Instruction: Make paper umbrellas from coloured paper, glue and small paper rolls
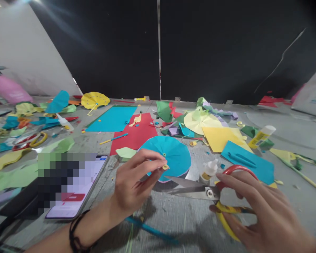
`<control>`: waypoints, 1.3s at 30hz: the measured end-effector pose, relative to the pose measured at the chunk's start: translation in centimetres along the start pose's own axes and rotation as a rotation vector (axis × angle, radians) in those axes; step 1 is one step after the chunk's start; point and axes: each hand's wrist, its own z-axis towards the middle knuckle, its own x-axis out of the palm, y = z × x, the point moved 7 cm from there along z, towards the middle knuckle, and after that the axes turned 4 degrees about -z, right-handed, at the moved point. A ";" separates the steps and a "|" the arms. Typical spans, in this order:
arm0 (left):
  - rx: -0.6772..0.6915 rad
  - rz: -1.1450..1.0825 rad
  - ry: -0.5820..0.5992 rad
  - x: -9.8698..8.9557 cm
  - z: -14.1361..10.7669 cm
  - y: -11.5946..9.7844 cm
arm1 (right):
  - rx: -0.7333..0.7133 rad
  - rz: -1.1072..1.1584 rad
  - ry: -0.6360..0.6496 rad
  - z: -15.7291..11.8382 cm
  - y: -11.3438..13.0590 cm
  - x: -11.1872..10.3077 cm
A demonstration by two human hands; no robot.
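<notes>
Between the thumb and fingers of my left hand [139, 175] is a small yellow paper roll [165, 167]. Behind those fingertips lies a pleated blue paper disc [176, 154] with a pale purple edge and a small ring at its middle. My right hand [263, 207] grips scissors [197, 188] with one red and one yellow handle. Their blades are parted, and the tips point left, close to the held roll. A small white glue bottle [209, 169] stands just beyond the scissors.
A phone [94, 179] lies at the left near paper scraps and another pair of scissors [30, 140]. Red paper [134, 133], blue paper [113, 117] and yellow paper [223, 138] lie farther back. A glue stick [262, 136] stands at the right. Dark panels [213, 49] rise behind the table.
</notes>
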 end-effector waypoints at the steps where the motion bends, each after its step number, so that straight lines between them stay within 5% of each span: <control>1: 0.002 -0.002 0.003 0.0 0.0 0.0 | -0.009 -0.009 0.005 0.1 -0.1 0.0; 39: 0.066 0.168 0.075 0.7 -0.8 0.5 | 0.014 -0.149 0.045 0.5 -0.8 0.5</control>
